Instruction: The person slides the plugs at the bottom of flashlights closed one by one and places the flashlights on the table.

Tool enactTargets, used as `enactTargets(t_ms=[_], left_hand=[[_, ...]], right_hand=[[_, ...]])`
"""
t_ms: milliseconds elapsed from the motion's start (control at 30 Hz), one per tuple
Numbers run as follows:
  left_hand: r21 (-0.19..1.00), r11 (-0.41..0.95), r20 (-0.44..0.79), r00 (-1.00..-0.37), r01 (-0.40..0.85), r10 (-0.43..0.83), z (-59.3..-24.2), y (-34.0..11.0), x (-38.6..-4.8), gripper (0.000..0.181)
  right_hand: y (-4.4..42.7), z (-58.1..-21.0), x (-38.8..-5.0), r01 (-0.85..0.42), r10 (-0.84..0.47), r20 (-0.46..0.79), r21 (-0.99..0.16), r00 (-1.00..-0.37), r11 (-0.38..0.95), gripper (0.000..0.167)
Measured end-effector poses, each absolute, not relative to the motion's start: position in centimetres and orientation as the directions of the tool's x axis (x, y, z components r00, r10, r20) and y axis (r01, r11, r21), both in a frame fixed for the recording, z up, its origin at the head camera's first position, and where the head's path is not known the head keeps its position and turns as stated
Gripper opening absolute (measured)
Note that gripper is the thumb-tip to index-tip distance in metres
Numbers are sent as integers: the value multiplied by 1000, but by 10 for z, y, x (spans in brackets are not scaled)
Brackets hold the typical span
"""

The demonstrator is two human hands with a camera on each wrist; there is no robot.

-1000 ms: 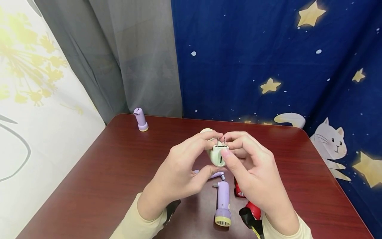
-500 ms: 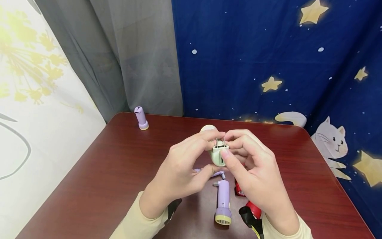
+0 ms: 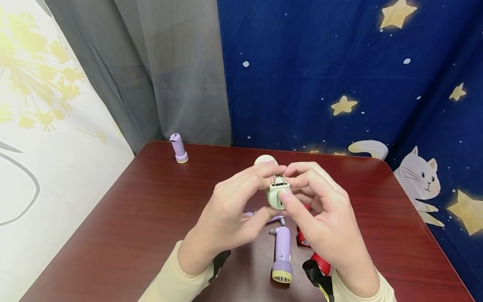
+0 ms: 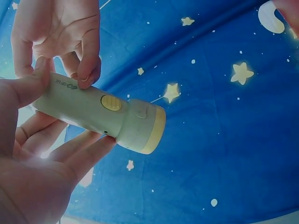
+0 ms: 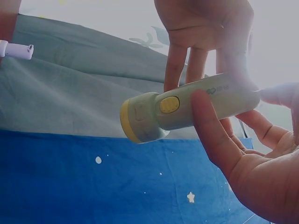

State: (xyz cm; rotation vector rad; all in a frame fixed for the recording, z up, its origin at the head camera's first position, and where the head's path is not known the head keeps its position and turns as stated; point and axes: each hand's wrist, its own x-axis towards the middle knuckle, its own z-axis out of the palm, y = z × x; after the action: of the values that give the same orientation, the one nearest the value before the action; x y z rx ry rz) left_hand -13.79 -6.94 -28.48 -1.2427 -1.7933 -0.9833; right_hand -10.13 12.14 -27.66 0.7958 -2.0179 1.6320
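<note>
Both hands hold a pale green flashlight (image 3: 272, 199) above the table, its tail toward me and its lamp end pointing away. Two metal plug prongs (image 3: 274, 180) stick up from the tail. My left hand (image 3: 232, 209) grips the body between thumb and fingers. My right hand (image 3: 326, 214) pinches the tail, thumb on the end face, fingertips near the prongs. The left wrist view shows the flashlight's yellow slide switch (image 4: 111, 102) and yellow lens rim (image 4: 156, 130). In the right wrist view, fingers of both hands touch the flashlight body (image 5: 182, 116).
Below the hands lies a purple flashlight (image 3: 283, 251), with another purple piece (image 3: 277, 219) partly hidden behind it. Red objects (image 3: 321, 265) lie under my right hand, mostly covered. A purple flashlight (image 3: 179, 149) stands upright at the table's (image 3: 113, 235) far left corner. Curtains hang behind.
The green flashlight has tilted slightly, so more of its lamp end shows above my left fingers. Both hands keep nearly the same hold. The head view has shifted a little.
</note>
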Motion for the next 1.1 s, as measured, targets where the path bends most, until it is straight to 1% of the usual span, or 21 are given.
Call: enactTargets(t_ms=[100,200,367,533,733,933,1100], left_hand=[[185,234,880,-267,954,393,-285,-69,-138,38],[186,231,882,-266,955,389,-285,-70,-139,37],[193,219,884,-266,957,384,-285,-70,-140,36],[202,209,884,-270,957,382,-286,-70,-140,35],[209,210,882,-277,955,382,-288,-70,-140,35],[201,222,880,-275,954,387,-288,-71,-140,36],[200,222,876,-275,954,395,-288,-71,-140,38]], right_hand=[[122,-276,-101,-647,-169,625,-742,-762,177,20],[122,-276,-101,-649,-172,626,-738,-760,182,20],[121,-278,-102,-680,-171,658,-720,-733,139,15],[122,-278,-102,-662,-175,640,-736,-748,142,20],[122,-279,-103,-673,-183,649,-729,-738,128,16],[124,-278,-103,-647,-202,617,-745,-761,161,20],[127,-276,-103,-630,-230,593,-762,-772,151,25]])
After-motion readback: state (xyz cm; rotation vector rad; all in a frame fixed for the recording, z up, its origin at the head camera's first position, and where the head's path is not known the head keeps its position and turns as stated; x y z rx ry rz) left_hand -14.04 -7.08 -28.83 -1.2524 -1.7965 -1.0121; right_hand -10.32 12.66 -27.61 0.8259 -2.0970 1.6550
